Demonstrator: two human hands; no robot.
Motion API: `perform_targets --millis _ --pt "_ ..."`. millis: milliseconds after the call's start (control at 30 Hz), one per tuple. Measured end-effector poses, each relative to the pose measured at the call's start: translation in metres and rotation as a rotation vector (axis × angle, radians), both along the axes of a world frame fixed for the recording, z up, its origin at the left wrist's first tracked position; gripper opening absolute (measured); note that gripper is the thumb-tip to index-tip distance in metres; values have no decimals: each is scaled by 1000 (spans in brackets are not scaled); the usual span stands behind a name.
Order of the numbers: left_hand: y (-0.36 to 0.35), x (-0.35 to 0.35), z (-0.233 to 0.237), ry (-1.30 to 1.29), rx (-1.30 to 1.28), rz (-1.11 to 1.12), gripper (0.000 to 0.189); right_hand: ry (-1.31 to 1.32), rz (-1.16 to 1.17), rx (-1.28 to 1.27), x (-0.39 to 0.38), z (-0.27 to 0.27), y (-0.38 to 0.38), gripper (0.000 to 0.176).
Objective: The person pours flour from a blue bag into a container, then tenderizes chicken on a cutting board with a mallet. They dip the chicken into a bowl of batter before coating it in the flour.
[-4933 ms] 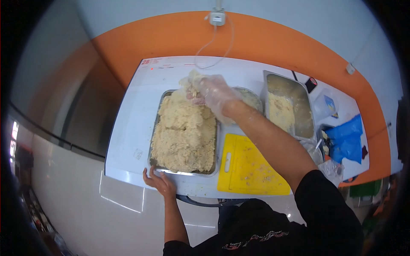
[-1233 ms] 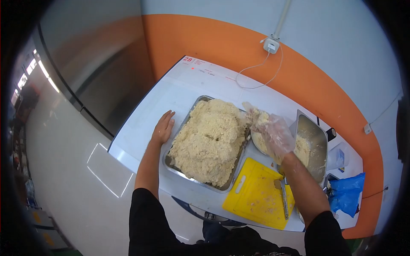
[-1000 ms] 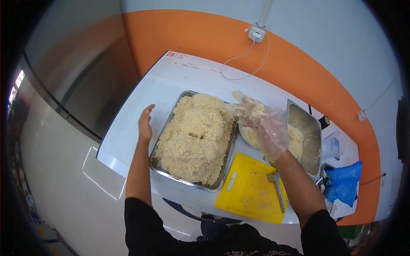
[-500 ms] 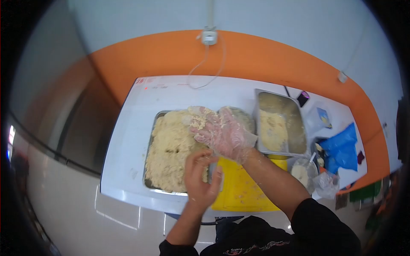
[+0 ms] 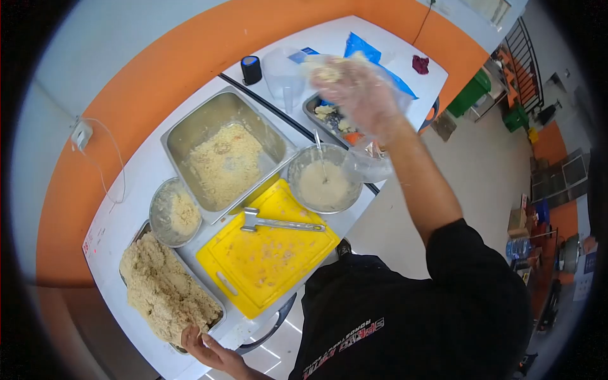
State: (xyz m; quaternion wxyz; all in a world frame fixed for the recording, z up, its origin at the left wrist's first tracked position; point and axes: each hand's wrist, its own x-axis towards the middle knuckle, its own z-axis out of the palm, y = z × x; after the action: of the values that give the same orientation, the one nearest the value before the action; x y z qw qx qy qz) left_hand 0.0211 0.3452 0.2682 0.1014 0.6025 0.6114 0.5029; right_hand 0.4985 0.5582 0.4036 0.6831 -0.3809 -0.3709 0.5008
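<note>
The right arm [image 5: 423, 180] is extended forward, ending in a gloved right hand [image 5: 362, 95] too blurred to read finger by finger. The bare left hand [image 5: 216, 354] sits low at the near side, fingers apart and loosely bent, forearm mostly out of view.

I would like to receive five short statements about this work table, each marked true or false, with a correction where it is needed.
1. The metal mallet lies on the yellow cutting board. True.
2. The right hand wears a clear plastic glove. True.
3. The left hand wears such a glove too. False: the left hand is bare.
4. Crumbly food is heaped in the tray near the left hand. True.
5. The black cylinder is inside the deep metal pan. False: the black cylinder stands on the white table, outside the deep metal pan.
</note>
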Motion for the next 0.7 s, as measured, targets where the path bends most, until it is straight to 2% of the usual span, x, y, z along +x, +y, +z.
perform_targets --millis 67,167,233,267,333,367,433,500,567,633,700 --pt "-6 3 -1 36 -64 108 22 2 -58 -14 63 -14 -14 49" --pt "2 17 -3 86 -65 131 27 -12 -142 -65 119 -27 -25 46" --pt "13 35 5 133 -44 113 28 -398 -252 -171 132 -24 -25 40" --pt "20 49 8 116 -12 111 27 -381 -233 -186 138 -34 -18 40" --pt "36 77 16 120 39 32 26 -689 -41 -233 143 -60 6 30" --pt "41 90 20 140 32 45 26 -671 -23 -235 147 -72 17 30" --pt "48 114 28 221 71 5 26 -1600 41 -386 156 -98 41 23" --pt "49 135 37 288 72 18 26 -1650 34 -274 176 -137 57 19" --pt "47 152 42 359 84 30 25 -1695 23 -159 185 -150 62 16" --pt "39 158 36 327 47 70 24 -1857 150 -216 184 -146 63 13" --pt "30 164 27 307 7 98 23 -1772 170 -156 185 -138 57 14"
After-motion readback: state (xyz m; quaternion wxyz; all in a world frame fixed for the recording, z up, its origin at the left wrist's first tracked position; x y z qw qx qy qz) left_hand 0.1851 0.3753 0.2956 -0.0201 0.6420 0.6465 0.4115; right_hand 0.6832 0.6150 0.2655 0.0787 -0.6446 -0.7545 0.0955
